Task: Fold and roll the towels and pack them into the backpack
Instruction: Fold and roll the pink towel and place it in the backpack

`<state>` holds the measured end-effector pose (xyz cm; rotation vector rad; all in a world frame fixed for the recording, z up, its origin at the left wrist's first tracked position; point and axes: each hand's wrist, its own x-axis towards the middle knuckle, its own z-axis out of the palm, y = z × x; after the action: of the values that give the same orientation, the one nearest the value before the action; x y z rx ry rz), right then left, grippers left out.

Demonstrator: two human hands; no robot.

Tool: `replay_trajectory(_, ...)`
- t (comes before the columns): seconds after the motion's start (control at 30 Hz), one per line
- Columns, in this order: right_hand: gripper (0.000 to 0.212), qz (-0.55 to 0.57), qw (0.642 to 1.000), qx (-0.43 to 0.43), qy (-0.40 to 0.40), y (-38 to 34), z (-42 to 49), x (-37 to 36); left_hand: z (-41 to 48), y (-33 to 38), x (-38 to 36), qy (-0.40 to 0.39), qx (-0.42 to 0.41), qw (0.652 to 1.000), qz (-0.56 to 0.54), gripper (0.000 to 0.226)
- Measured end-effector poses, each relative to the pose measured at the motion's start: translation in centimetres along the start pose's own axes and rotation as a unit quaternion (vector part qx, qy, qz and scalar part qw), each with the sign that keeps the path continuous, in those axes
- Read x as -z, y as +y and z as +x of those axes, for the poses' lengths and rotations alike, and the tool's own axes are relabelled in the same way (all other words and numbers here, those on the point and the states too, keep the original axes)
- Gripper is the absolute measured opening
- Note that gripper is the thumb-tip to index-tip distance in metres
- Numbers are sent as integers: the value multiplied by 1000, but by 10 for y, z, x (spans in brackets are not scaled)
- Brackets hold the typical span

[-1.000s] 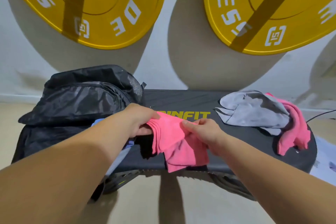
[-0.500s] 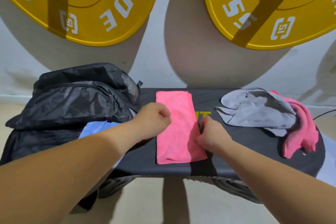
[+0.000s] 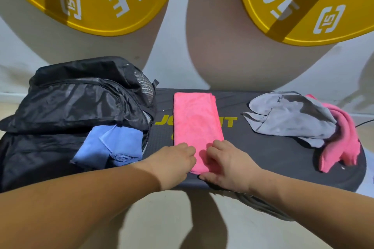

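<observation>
Now the folded pink microfibre towel (image 3: pixel 197 123) lies as a long narrow strip across the middle of the dark padded bench (image 3: pixel 273 157), running away from the person. The black nylon backpack (image 3: pixel 77 103) sits just to its left. Both hands are at the strip's near end. The left hand (image 3: pixel 176 159) has its grip closed on the near-left corner, fingers curled. The right hand (image 3: pixel 224 164) has its grip clamped on the near edge, thumb below and fingers on top.

Folding looks done, and rolling is the step in hand, just at its start. The next move calls for turning the near edge over tightly and rolling it away evenly with both hands, so the layers do not skew.

A partly rolled blue cloth towel (image 3: pixel 113 145) lies at the backpack's open mouth, though whether it is properly inside is hard to tell. A crumpled grey towel (image 3: pixel 289 117) and a crumpled pink towel (image 3: pixel 344 143) wait at the bench's right end, touching.
</observation>
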<state>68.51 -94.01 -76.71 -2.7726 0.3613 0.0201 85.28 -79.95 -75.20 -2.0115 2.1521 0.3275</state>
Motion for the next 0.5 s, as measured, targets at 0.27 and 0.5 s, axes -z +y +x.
replay_trajectory(0.27, 23, -16, 997, 51, 59, 12, 7, 1, -11, -26, -2, 168, 155, 895, -383, 22)
replay_trajectory(0.5, 21, 151, 986, -58, -33, 13, 1, 14, -28, -22, -8, 154, 125, 918, -343, 15)
